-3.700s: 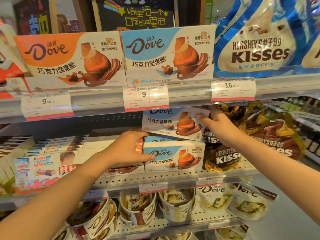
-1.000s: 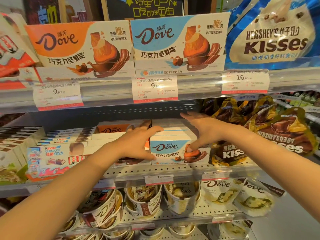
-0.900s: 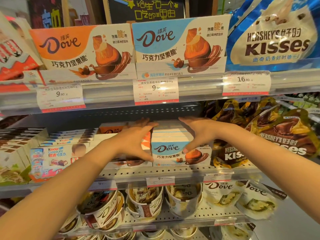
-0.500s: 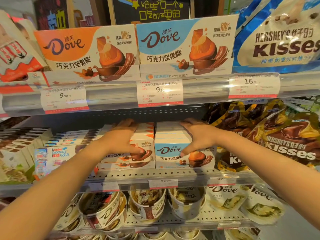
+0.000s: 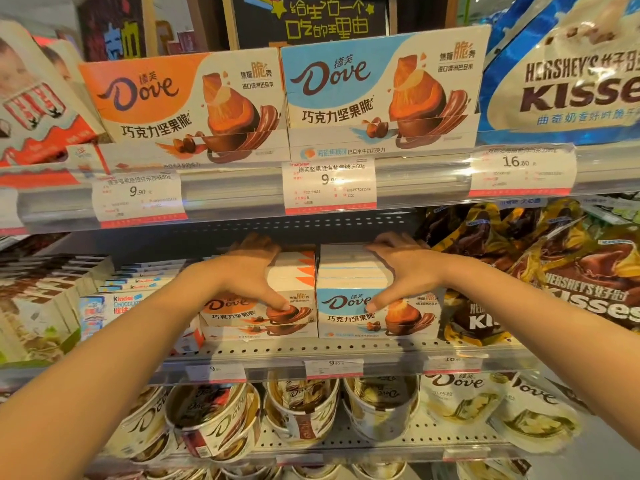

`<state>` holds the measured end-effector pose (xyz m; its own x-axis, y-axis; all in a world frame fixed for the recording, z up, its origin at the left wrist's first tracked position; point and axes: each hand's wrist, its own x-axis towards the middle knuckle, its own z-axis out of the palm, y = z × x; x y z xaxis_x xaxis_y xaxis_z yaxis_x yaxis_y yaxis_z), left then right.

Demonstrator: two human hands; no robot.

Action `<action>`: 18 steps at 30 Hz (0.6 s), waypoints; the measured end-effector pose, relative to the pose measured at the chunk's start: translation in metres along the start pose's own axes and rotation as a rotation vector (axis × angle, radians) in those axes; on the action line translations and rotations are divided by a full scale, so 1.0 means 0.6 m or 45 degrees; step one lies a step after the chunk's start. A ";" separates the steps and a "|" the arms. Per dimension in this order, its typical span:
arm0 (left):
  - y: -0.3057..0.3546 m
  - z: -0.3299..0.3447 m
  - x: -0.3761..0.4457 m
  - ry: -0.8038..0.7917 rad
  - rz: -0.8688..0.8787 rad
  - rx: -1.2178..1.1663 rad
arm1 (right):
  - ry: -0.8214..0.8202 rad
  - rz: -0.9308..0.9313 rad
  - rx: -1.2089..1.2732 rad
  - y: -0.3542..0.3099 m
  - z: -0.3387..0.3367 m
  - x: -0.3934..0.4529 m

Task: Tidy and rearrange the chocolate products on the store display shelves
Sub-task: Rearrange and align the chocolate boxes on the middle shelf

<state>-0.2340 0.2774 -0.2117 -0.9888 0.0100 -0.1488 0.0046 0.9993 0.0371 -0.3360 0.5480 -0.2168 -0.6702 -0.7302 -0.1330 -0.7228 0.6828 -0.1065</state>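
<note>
1. Two hands reach onto the middle shelf [image 5: 346, 346], each on its own row of Dove boxes near the front edge.
2. Left hand [image 5: 247, 273] grasps the orange Dove box row [image 5: 263, 315]: fingers curl over the top of the row toward the back, thumb presses down on the front face.
3. Right hand [image 5: 403, 271] grasps the blue Dove box row [image 5: 377, 317] the same way, fingers hooked over the top, thumb on the printed front.
4. Both rows stand upright, side by side and touching, fronts just behind the shelf's perforated front edge.
5. Brown Hershey's Kisses bags [image 5: 568, 271] crowd the right end of that shelf, just beside the blue row; Kinder chocolate boxes [image 5: 114, 303] lie toward the left end.
6. On the top shelf, a large orange Dove display box [image 5: 183, 105] and a blue Dove display box [image 5: 381, 91] stand above price tags [image 5: 329, 187].
7. Dove tubs [image 5: 301, 407] and pouches fill the lower shelf.
</note>
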 end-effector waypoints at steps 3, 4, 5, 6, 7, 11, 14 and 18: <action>0.002 0.001 -0.001 -0.027 -0.012 -0.108 | -0.056 0.003 -0.008 0.000 -0.009 0.010; 0.004 0.002 -0.002 -0.033 -0.009 -0.156 | -0.069 0.006 -0.005 0.000 -0.010 0.015; 0.007 0.001 -0.004 -0.052 0.004 -0.209 | -0.088 0.009 0.006 0.000 -0.010 0.018; 0.009 0.001 -0.005 -0.081 0.029 -0.244 | -0.114 0.008 0.033 0.000 -0.011 0.021; 0.011 0.001 -0.008 -0.106 0.054 -0.276 | -0.139 0.002 0.070 -0.002 -0.010 0.021; 0.010 0.005 -0.011 -0.208 0.113 -0.379 | -0.113 -0.013 0.148 -0.005 -0.007 0.023; 0.006 0.009 -0.009 -0.237 0.128 -0.423 | -0.115 -0.056 0.196 -0.008 -0.009 0.024; 0.014 -0.002 -0.014 -0.247 0.087 -0.483 | -0.152 -0.120 0.312 -0.014 -0.006 0.016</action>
<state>-0.2259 0.2856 -0.2088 -0.9415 0.1184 -0.3154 -0.0221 0.9125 0.4085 -0.3369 0.5355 -0.2136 -0.5671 -0.7925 -0.2246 -0.7087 0.6084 -0.3572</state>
